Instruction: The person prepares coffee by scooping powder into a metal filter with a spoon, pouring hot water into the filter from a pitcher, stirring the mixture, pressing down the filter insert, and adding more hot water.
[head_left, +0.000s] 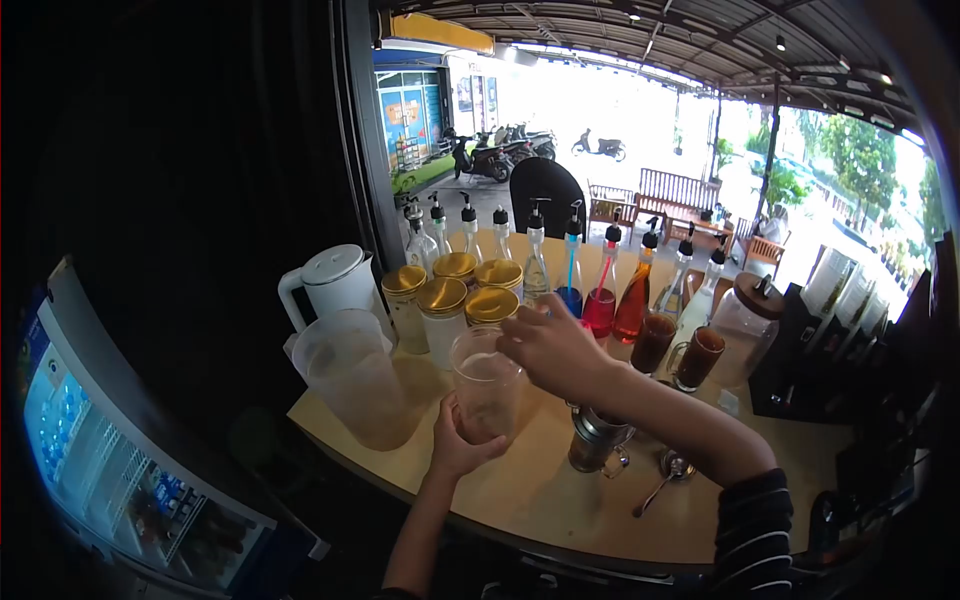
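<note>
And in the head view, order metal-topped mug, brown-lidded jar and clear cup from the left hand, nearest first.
1. Clear cup: in the left hand.
2. Metal-topped mug: to the right.
3. Brown-lidded jar: farther right, behind.

Gold-lidded round jars (442,332): five
Black-pump-topped glass bottles (633,305): at least ten
Brown-filled glass mugs (703,354): two
White lidded plastic pitcher (342,287): one
Frosted, translucent plastic pitcher (348,375): one
Clear, round plastic cup (487,398): one
</note>
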